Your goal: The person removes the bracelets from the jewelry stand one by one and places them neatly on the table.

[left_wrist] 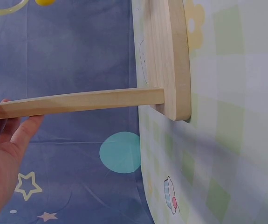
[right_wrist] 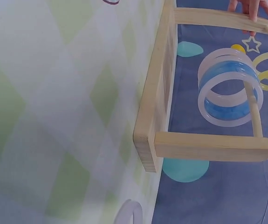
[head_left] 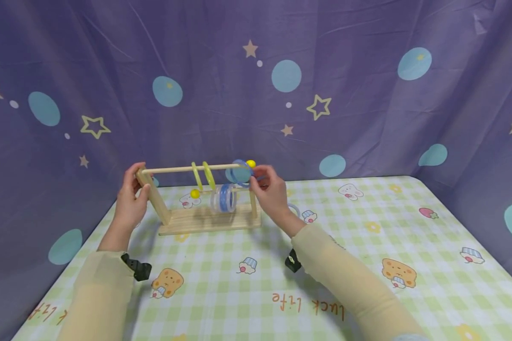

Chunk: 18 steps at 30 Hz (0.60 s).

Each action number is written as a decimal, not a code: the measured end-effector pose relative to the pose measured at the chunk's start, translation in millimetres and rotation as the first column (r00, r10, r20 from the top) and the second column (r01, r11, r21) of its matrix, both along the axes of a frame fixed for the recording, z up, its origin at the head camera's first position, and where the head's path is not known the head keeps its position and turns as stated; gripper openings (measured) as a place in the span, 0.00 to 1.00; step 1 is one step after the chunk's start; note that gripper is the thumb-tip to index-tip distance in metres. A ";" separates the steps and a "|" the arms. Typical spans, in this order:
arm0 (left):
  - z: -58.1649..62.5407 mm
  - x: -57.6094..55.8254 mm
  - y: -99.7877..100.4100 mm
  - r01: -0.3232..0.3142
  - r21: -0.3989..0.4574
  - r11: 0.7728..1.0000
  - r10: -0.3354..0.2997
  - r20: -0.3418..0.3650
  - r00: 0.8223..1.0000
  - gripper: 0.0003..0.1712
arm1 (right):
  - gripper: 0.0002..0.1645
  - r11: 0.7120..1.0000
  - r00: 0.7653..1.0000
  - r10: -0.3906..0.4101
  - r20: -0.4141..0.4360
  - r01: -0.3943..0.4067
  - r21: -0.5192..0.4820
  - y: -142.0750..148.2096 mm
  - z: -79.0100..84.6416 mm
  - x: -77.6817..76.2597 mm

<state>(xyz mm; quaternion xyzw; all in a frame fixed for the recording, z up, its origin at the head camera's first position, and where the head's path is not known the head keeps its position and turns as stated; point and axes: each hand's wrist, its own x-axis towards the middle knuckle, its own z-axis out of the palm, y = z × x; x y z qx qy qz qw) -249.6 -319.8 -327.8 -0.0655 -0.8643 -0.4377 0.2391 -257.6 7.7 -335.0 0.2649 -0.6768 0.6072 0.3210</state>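
A wooden two-rod stand (head_left: 209, 221) holds bangles on the table. My left hand (head_left: 130, 199) grips the top of its tall left post (left_wrist: 87, 101), thumb on one side and fingers on the other. My right hand (head_left: 269, 192) pinches a blue bangle (head_left: 240, 173) at the right end of the upper rod, beside a yellow ball (head_left: 251, 163). Two yellow bangles (head_left: 209, 175) hang on that upper rod. On the lower rod hang white bangles (right_wrist: 207, 105) with blue bangles (right_wrist: 229, 69) between them. The right wrist view hides most of my right hand.
A pale bangle (head_left: 294, 209) lies on the table to the right of the stand, partly behind my right wrist. Another yellow ball (head_left: 195, 193) caps the lower rod's left end. A checked cloth (head_left: 222, 303) covers the table, and a purple curtain (head_left: 222, 94) hangs behind it.
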 end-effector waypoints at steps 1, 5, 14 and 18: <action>0.0 0.1 0.1 -0.001 0.000 1.000 0.001 0.001 1.000 0.34 | 0.11 1.000 1.000 -0.007 -0.008 0.007 -0.001 0.6 0.4 -0.4; 0.1 -0.2 0.6 -0.003 0.000 1.000 0.003 0.001 1.000 0.33 | 0.11 0.999 0.999 -0.038 -0.018 0.038 -0.005 3.9 2.5 -2.2; 0.7 0.3 1.2 0.001 0.009 1.000 -0.001 0.009 1.000 0.33 | 0.11 0.998 0.998 -0.065 -0.027 0.066 0.014 18.1 5.4 -5.5; 0.7 0.9 1.0 -0.002 0.009 1.000 0.002 0.018 1.000 0.34 | 0.11 0.996 0.996 -0.081 -0.035 0.082 0.024 26.7 6.4 -6.4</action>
